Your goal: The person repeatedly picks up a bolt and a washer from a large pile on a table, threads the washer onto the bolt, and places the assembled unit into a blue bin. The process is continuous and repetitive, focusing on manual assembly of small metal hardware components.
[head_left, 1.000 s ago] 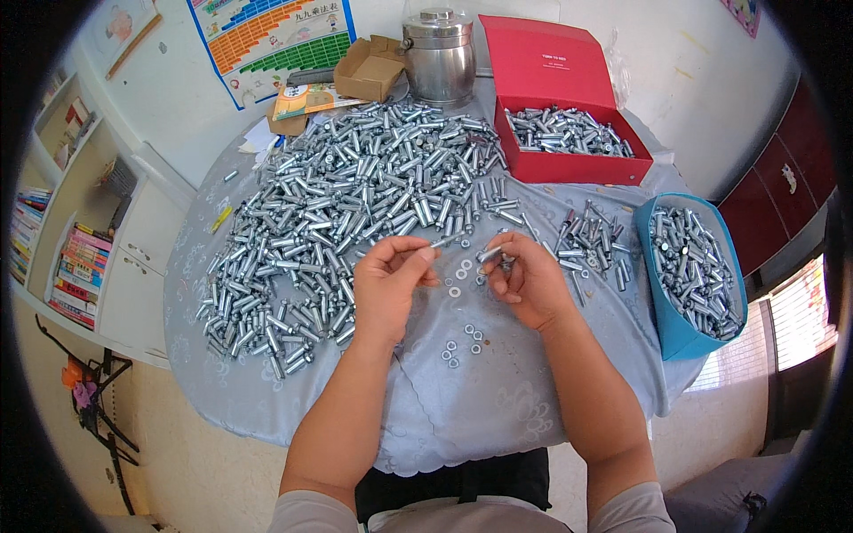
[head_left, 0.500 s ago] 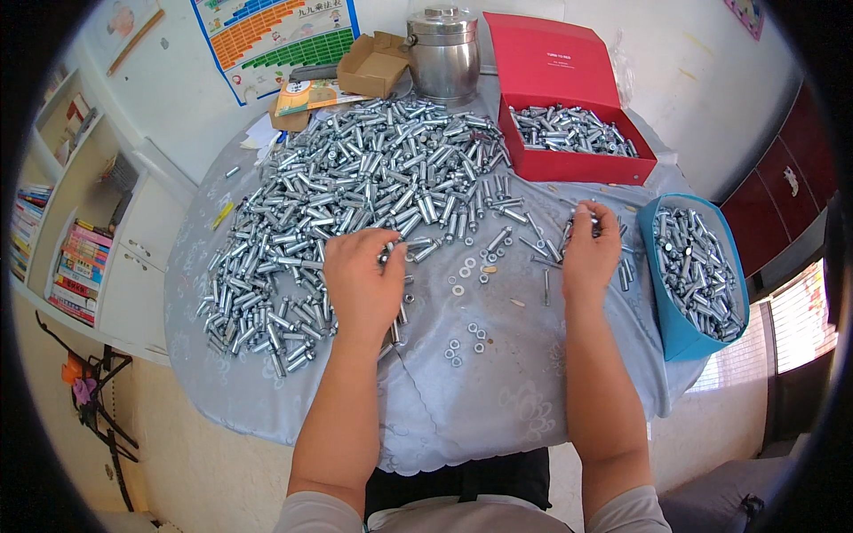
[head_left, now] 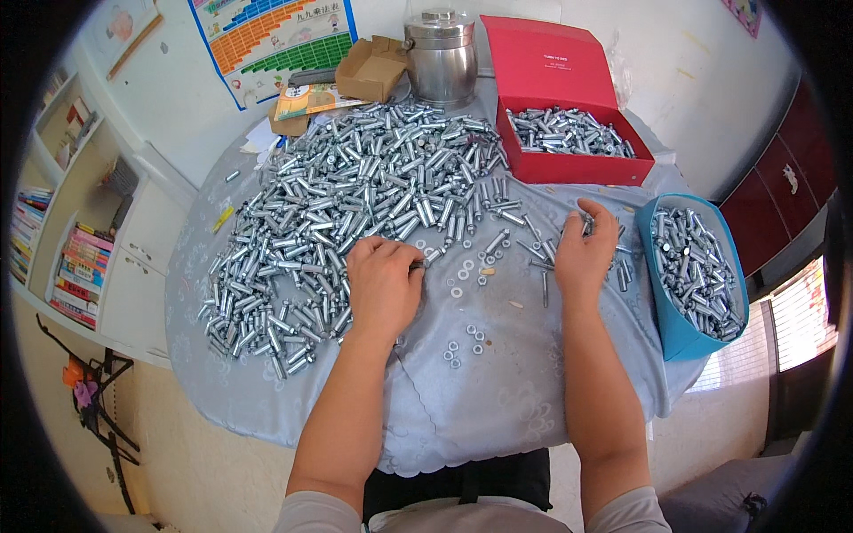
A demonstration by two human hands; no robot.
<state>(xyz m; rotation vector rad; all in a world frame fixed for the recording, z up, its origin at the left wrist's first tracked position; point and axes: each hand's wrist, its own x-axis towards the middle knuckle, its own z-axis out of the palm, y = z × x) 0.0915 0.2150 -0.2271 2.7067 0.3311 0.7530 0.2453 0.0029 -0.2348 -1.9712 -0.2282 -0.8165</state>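
A large heap of silver expansion bolts [head_left: 355,191] covers the left and middle of the table. At its near edge my left hand [head_left: 384,289] is closed, its thumb and forefinger pinching an expansion bolt [head_left: 434,255] that points right. My right hand [head_left: 586,262] hovers over several loose bolts [head_left: 624,271] on the right. Its thumb and fingers are curled but apart, and metal shows in the gap between them. Part of what lies under that hand is hidden. Loose washers [head_left: 457,292] and a small group of nuts [head_left: 478,337] lie between my hands.
A red box [head_left: 582,169] with its lid up holds bolts at the back right. A blue bin [head_left: 671,324] full of bolts stands at the right edge. A steel pot [head_left: 442,67] and a cardboard box [head_left: 373,71] sit behind the heap on the grey tablecloth [head_left: 498,409].
My left hand has shifted right and slightly nearer, turning over, and a bolt now sticks out from its fingertips. The right hand has moved slightly left, with its thumb and fingers parted.
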